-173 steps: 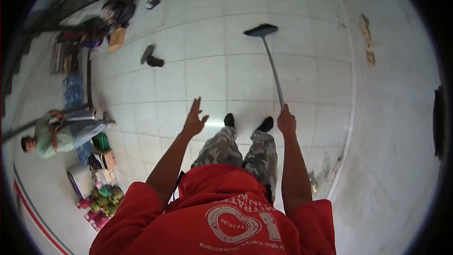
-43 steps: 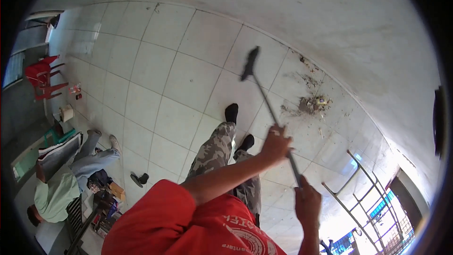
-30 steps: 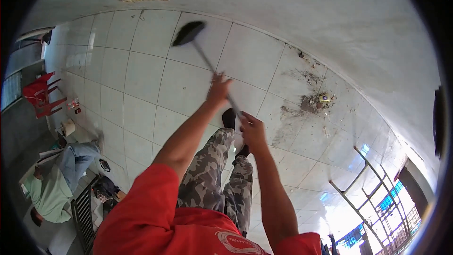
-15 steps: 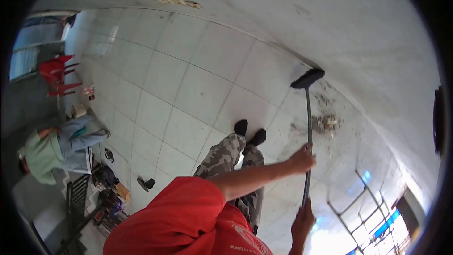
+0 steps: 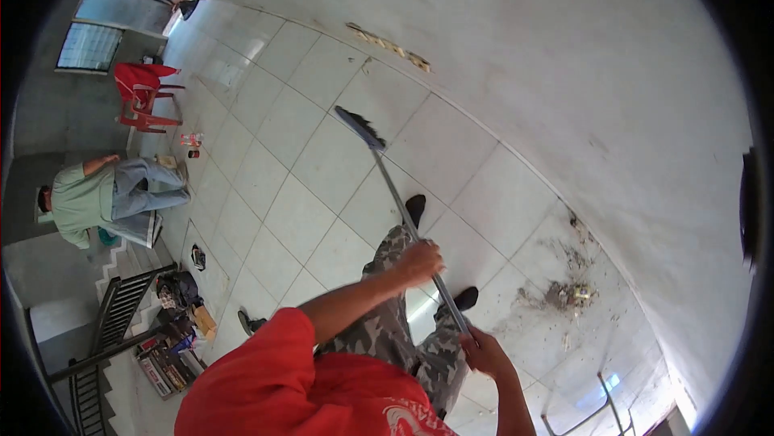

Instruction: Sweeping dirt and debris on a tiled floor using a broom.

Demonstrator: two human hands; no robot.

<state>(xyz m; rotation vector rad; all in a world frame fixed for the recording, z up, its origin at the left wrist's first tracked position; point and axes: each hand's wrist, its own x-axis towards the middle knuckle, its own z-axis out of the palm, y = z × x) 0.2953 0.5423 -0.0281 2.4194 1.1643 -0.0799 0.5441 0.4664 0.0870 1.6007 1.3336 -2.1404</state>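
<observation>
I hold a broom [image 5: 393, 188] by its long grey handle with both hands. My left hand [image 5: 420, 262] is wrapped round the handle partway down. My right hand [image 5: 486, 352] grips it close to the top end, nearer my body. The broom head [image 5: 360, 128], grey with dark bristles, is out ahead of my left foot, over the white floor tiles; whether the bristles touch the floor I cannot tell. To my right, near the wall, lies a heap of dirt [image 5: 563, 294] with dark debris scattered around it.
The pale wall [image 5: 564, 73] runs along the far and right side. A metal frame [image 5: 595, 405] stands at lower right. On the left are a red chair [image 5: 147, 101], another person [image 5: 101, 198], a stair railing [image 5: 121, 311] and piled belongings [image 5: 165, 363]. A sandal [image 5: 248, 322] lies nearby.
The broom head has swung left, away from the wall edge near the dirt, to the tiles ahead of me. Both hands have moved left with the handle. My view has turned too.
</observation>
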